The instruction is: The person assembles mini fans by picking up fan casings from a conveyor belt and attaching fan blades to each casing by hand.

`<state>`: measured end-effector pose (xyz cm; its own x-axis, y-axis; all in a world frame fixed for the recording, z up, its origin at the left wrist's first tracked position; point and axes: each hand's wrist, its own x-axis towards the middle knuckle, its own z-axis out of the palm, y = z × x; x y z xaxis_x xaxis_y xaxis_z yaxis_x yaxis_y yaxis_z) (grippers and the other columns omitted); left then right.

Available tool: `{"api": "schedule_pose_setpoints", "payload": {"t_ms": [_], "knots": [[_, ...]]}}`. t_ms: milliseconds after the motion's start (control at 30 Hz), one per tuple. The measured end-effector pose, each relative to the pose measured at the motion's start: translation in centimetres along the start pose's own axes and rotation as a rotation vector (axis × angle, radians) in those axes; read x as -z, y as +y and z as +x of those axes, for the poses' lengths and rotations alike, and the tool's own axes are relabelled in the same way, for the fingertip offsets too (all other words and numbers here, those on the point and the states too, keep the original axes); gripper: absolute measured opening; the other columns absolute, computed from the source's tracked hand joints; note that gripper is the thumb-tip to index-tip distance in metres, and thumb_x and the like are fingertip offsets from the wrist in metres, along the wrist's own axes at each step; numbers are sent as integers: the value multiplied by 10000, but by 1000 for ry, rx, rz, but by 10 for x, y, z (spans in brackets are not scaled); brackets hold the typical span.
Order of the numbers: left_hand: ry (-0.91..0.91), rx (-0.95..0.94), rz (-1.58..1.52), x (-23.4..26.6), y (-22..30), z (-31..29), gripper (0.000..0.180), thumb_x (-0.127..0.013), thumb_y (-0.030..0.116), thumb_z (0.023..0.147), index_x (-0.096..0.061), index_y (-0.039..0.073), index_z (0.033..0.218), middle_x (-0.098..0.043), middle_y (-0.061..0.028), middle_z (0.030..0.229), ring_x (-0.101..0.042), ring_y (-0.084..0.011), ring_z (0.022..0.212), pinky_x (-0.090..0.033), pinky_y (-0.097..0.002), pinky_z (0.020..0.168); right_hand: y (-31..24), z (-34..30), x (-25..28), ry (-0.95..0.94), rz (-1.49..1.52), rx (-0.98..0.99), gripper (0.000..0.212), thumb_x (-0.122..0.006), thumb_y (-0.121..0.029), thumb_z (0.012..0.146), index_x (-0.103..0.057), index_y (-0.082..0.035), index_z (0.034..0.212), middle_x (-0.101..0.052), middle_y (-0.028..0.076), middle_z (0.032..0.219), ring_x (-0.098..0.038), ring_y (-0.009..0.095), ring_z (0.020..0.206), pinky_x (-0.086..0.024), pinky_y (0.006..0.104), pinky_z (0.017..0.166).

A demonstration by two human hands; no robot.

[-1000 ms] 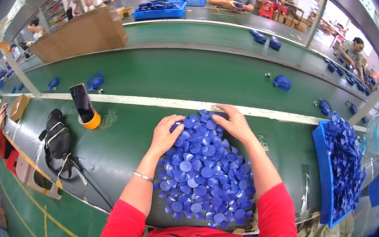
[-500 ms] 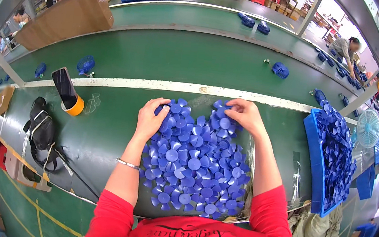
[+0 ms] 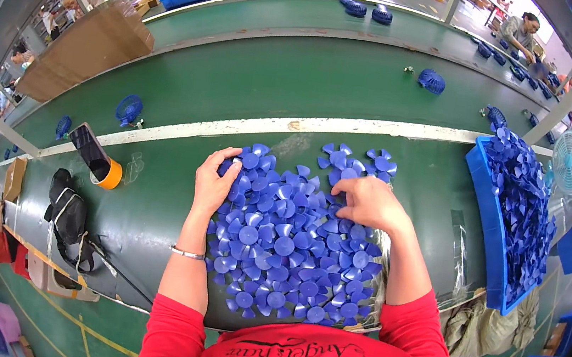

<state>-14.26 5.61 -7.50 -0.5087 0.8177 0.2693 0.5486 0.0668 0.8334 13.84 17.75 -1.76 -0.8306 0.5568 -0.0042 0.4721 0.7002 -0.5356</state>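
A heap of several small blue plastic fan blades [image 3: 289, 239] is spread on the green table [image 3: 153, 212] in front of me. My left hand [image 3: 215, 182] rests flat on the heap's left edge, fingers curled over the blades there. On the heap's upper right lies my right hand [image 3: 365, 201], palm down and fingers bent onto the blades. A few blades [image 3: 356, 161] lie just beyond my right fingertips. Whether either hand grips a blade is hidden.
A blue crate [image 3: 491, 225] full of the same blades stands at the right. A roll of orange tape with a dark phone on it [image 3: 98, 164] and a black bag [image 3: 70, 213] lie at the left. Blue fans [image 3: 431, 80] ride the belt behind. A cardboard box [image 3: 84, 47] stands far left.
Both hands have drawn back toward me over the heap. My right hand slid inward to the left, leaving a few blades beyond it.
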Motion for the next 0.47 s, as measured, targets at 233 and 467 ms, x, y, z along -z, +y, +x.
{"api": "schedule_pose_setpoints", "payload": {"t_ms": [233, 467], "knots": [[-12, 19, -15, 0, 1, -1, 249, -615, 112, 790, -630, 70, 1035, -614, -120, 1063, -578, -233, 1007, -434, -314, 880, 7, 4, -7, -45, -70, -67, 357, -747, -204, 578, -626, -61, 882, -602, 101, 650, -598, 266, 663, -452, 364, 611], [2, 20, -24, 3, 1, -2, 245, -612, 115, 790, -634, 72, 1030, -618, -122, 1053, -580, -235, 999, -435, -316, 879, 13, 1, 20, -59, 301, -198, 352, -813, -103, 509, -542, -25, 720, -565, 47, 623, -536, 169, 572, -408, 314, 509]]}}
